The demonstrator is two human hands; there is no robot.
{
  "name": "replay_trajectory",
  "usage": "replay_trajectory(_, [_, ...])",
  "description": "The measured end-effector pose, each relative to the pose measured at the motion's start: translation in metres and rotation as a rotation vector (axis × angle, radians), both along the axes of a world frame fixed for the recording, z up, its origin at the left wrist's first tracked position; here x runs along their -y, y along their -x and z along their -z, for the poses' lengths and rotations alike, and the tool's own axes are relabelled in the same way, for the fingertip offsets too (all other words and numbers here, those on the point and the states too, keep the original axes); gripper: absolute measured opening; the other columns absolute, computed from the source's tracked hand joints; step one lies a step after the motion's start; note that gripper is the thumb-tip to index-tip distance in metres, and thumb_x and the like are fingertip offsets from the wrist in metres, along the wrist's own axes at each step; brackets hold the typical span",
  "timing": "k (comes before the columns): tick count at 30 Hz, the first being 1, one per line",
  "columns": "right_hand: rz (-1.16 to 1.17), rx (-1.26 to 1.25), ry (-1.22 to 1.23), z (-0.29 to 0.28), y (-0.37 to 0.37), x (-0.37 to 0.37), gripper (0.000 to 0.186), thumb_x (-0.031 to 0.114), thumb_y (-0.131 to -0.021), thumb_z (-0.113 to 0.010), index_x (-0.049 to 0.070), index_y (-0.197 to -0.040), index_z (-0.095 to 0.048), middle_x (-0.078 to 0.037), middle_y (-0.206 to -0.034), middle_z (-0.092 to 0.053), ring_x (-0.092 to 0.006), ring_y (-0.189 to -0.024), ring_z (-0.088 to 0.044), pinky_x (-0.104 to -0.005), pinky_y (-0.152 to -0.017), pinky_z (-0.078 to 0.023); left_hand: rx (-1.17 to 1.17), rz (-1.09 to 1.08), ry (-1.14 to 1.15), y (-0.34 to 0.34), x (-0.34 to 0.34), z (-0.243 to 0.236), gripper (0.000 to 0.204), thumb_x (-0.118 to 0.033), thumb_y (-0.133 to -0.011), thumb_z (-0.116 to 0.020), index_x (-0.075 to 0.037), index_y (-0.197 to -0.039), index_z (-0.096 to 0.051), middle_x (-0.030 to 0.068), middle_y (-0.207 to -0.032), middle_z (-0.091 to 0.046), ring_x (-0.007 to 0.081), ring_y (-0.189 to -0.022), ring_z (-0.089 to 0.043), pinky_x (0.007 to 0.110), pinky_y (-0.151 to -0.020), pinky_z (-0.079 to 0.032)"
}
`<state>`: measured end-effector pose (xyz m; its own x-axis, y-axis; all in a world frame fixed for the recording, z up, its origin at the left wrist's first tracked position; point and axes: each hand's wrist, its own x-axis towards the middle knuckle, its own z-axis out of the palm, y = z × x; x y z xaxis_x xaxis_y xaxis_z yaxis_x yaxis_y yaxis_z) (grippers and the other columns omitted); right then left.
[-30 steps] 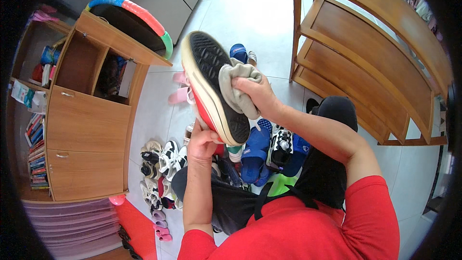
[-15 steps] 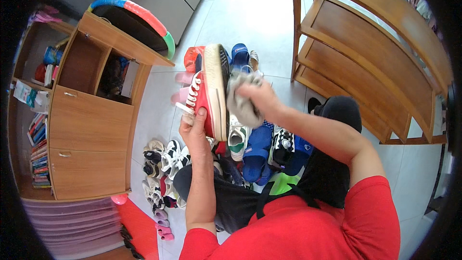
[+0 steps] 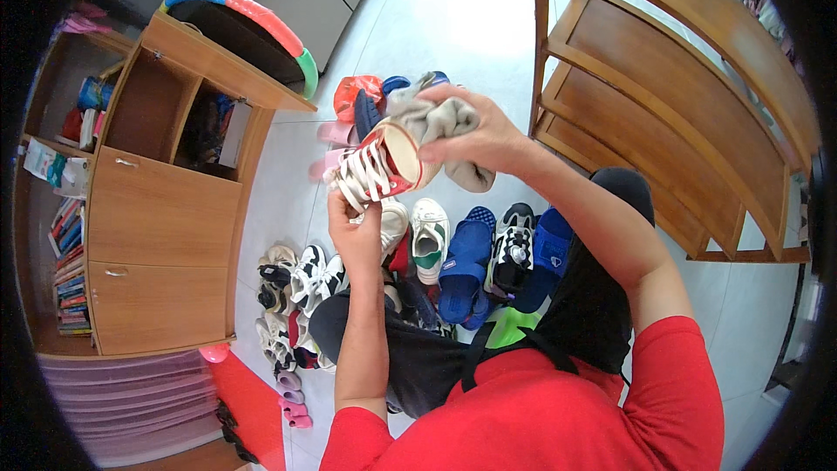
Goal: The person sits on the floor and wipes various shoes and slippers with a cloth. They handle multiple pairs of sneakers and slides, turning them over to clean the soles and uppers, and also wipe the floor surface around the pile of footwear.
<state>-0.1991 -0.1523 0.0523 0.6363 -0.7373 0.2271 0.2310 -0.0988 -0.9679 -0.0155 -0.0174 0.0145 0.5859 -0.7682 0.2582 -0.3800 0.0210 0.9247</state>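
Rolled red shoe [image 3: 382, 166] over since 0.5 s ago, from sole edge-on to laces & opening up; moved cloth [image 3: 443, 120] to heel end. Far L: see cabinet [image 3: 166, 209] w/ 2 door handles, corner apart from L hand [image 3: 356, 225]. Then count 2 pink slides [image 3: 324, 166] on floor [image 3: 453, 26]. Have L hand clamped on toe end of shoe, mid-air; R hand [image 3: 484, 133] clamped on cloth; can't tell R thumb's contact w/ shoe. Below, count 1 white/green shoe [image 3: 429, 240], 1 blue slide [image 3: 464, 272], 1 b/w shoe [image 3: 513, 249], 1 more blue slide w/ light mark on strap, too small to read. Far R: see rack [image 3: 645, 118], well apart from R hand, w/ pale tile btwn it & cabinet.
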Motion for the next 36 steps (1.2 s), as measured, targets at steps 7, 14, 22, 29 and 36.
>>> replay_trajectory(7, [-0.022, 0.008, 0.373, 0.012, -0.009, -0.017, 0.048, -0.001, -0.063, -0.073, 0.005, -0.108, -0.057, -0.009, -0.105, -0.060, -0.0153, -0.096, -0.057, -0.0274, -0.085, -0.045, -1.370, 0.183, 0.204, -0.034, 0.000, 0.014, 0.053, -0.043, -0.085, -0.058, -0.005, -0.120, -0.048, 0.0136, -0.118, -0.056, 0.0247, -0.098, -0.059, 0.031, -0.063, -0.053])
replay_trajectory(14, [0.111, 0.097, 0.659, 0.000, -0.002, 0.001, 0.044, -0.002, -0.062, -0.074, 0.006, -0.103, -0.061, -0.011, -0.106, -0.062, -0.0221, -0.094, -0.061, -0.0297, -0.083, -0.048, -1.382, 0.498, 0.122, -0.038, 0.000, 0.018, 0.056, -0.052, -0.086, -0.050, -0.009, -0.122, -0.051, 0.0089, -0.117, -0.058, 0.0227, -0.092, -0.060, 0.026, -0.050, -0.048])
replay_trajectory(22, [0.506, -0.181, 0.731, 0.013, -0.009, 0.001, 0.046, 0.015, -0.066, -0.076, 0.008, -0.109, -0.061, -0.012, -0.102, -0.063, -0.0250, -0.093, -0.061, -0.0324, -0.079, -0.050, -0.898, 0.235, 0.096, -0.005, 0.011, 0.012, 0.037, -0.022, -0.092, -0.053, -0.002, -0.123, -0.048, 0.0119, -0.110, -0.059, 0.0208, -0.095, -0.060, 0.045, -0.090, -0.047])
replay_trajectory(29, [0.402, -0.129, 1.189, 0.020, -0.037, -0.021, 0.039, 0.019, -0.059, -0.076, 0.011, -0.095, -0.065, -0.008, -0.097, -0.062, -0.0228, -0.085, -0.060, -0.0316, -0.070, -0.051, -0.531, 0.136, 0.160, 0.023, 0.013, 0.033, 0.043, -0.007, -0.085, -0.061, -0.002, -0.124, -0.045, 0.0107, -0.110, -0.057, 0.0205, -0.095, -0.059, 0.031, -0.083, -0.049])
replay_trajectory(36, [0.533, -0.524, 0.941, 0.057, 0.012, 0.009, 0.028, 0.016, -0.061, -0.073, 0.011, -0.086, -0.063, -0.008, -0.089, -0.061, -0.0217, -0.083, -0.059, -0.0332, -0.069, -0.051, -0.726, 0.193, 0.217, -0.007, 0.007, 0.004, 0.032, -0.004, -0.084, -0.061, 0.002, -0.114, -0.052, 0.0137, -0.103, -0.062, 0.0239, -0.089, -0.062, 0.036, -0.081, -0.051])
